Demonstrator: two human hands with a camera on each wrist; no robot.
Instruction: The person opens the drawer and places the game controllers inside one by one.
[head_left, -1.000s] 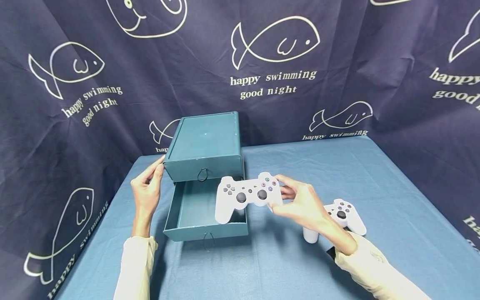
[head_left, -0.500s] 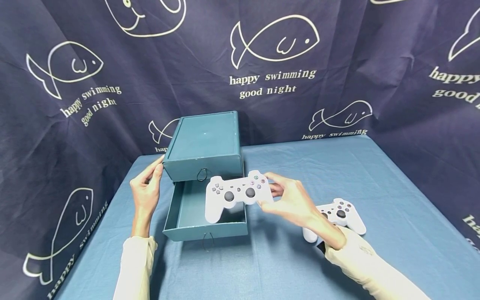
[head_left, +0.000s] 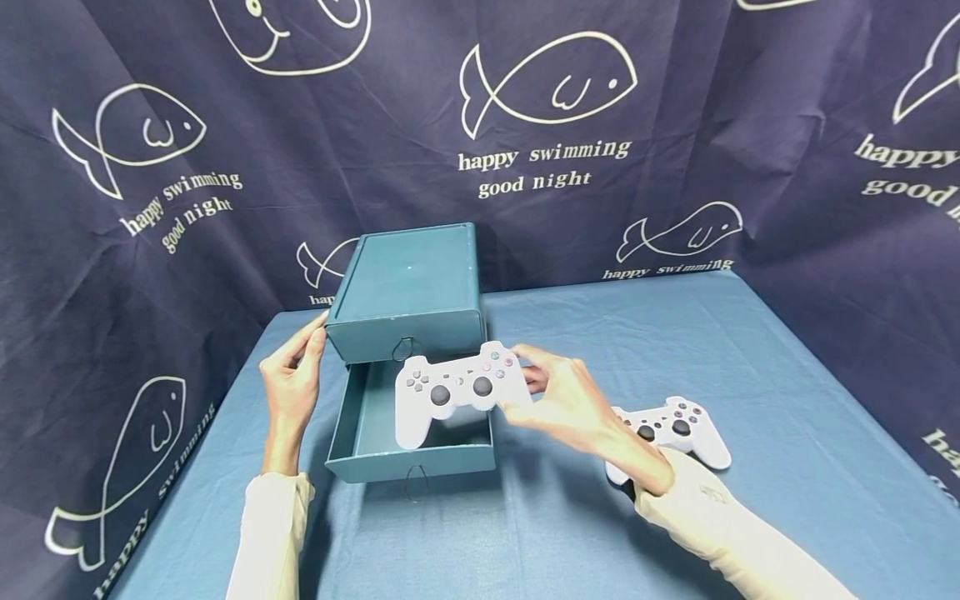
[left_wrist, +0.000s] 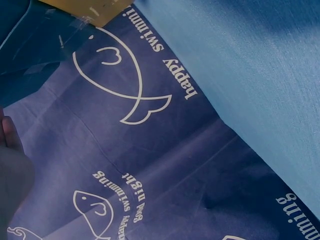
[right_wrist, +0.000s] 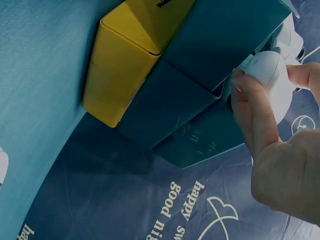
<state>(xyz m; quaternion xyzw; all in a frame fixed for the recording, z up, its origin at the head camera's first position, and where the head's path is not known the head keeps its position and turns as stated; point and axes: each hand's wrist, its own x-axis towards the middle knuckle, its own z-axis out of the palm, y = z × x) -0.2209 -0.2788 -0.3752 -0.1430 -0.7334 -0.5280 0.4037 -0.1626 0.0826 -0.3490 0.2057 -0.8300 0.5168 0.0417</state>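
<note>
A white game controller (head_left: pixel 461 385) with dark thumbsticks hangs over the pulled-out drawer (head_left: pixel 412 464) of a teal drawer unit (head_left: pixel 405 271). My right hand (head_left: pixel 566 402) pinches the controller by its right grip, thumb in front and fingers behind. In the right wrist view the pinched controller (right_wrist: pixel 272 75) shows edge-on beside the teal drawers. At the unit's front left corner my left hand (head_left: pixel 291 379) grips the edge between thumb and fingers. Only part of that left hand (left_wrist: pixel 15 172) appears in the left wrist view. The controller hides part of the drawer's inside.
A second white controller (head_left: pixel 697 433) lies on the blue tablecloth (head_left: pixel 600 333) at right, partly behind my right forearm. Under the teal drawers sits a yellow section (right_wrist: pixel 117 70), seen in the right wrist view. A dark fish-print curtain (head_left: pixel 540 208) stands behind the table.
My right hand has carried the controller leftward, from the drawer's right side to over its middle. The left hand and the drawer unit have stayed put.
</note>
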